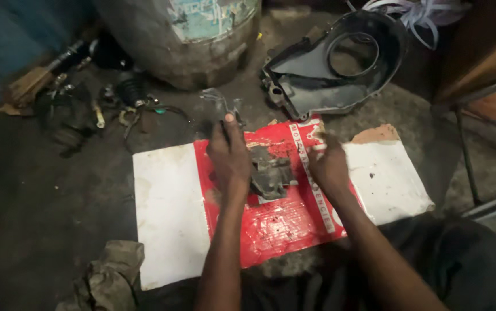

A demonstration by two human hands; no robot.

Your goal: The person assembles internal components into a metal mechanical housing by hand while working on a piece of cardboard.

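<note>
Hands meet over a glossy red-white board (173,213): left hand (229,158) grasping a greasy, blocky metal part (271,175), right hand (328,167), at three o'clock, loosely clenched.

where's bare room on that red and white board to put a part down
Free: the board's white left end, between the left hand and the rag; also the white right end beyond the right hand. Crowded: the red middle, where both hands meet at the grimy metal part.
</note>
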